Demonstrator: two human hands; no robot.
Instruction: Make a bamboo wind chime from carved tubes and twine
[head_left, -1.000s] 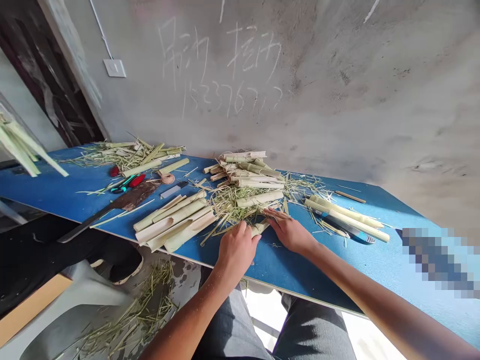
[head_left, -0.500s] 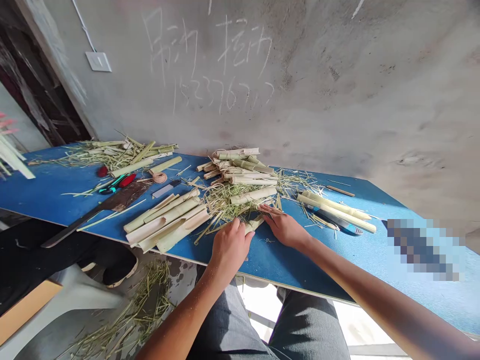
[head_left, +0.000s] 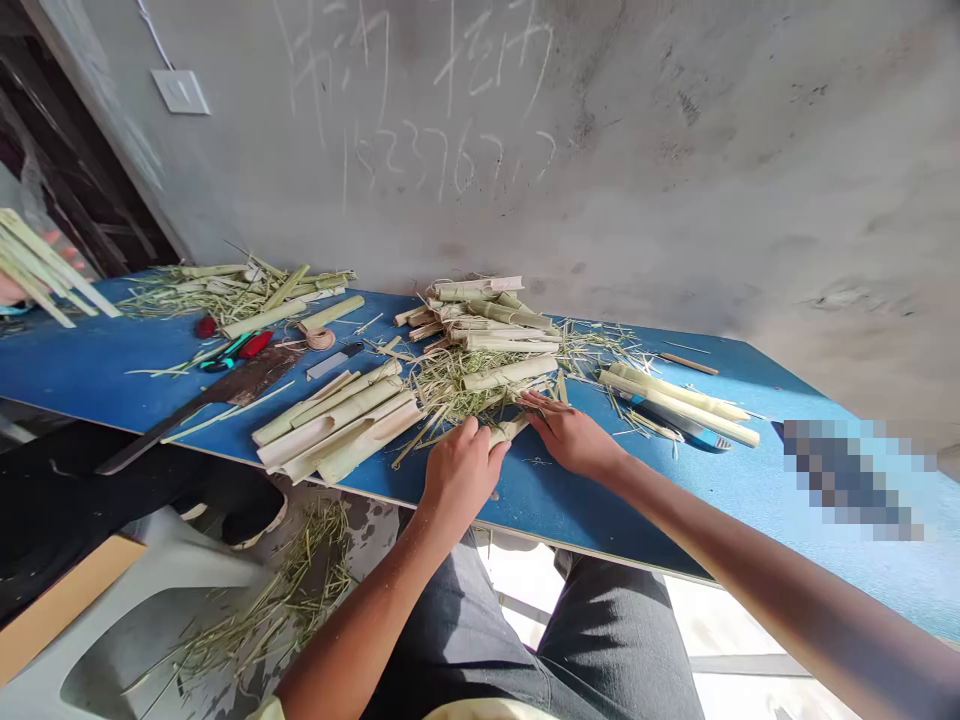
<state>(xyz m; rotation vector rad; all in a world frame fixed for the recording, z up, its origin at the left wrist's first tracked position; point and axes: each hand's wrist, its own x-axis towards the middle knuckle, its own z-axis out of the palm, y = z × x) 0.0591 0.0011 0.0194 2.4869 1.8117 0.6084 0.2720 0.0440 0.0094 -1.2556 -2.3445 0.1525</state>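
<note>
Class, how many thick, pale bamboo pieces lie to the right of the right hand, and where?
2: the nearer piece, beside the blue-and-black object, and the farther piece, just behind the first. More could be hidden beneath.

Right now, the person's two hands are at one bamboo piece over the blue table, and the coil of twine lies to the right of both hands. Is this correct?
Not the side: the coil of twine lies to the left of both the left hand and the right hand, as the head view shows. They are indeed at one bamboo piece over the blue table.
</note>
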